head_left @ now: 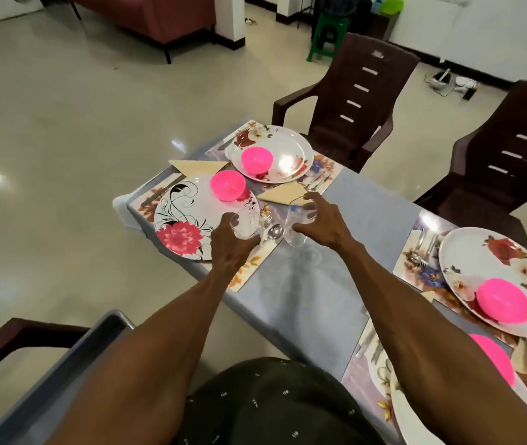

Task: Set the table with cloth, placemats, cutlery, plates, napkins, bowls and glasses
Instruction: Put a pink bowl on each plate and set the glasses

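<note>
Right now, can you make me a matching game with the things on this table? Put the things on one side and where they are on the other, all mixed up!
Things:
1. left glass
2. right glass
3. nearest pink bowl
4. folded napkin

Places or states:
A. lying flat beside the far plates
B. held in the left hand
C. at the picture's right edge, lowest of the bowls
D. held in the right hand

Pairs: 1-B, 2-D, 3-C, 4-A
</note>
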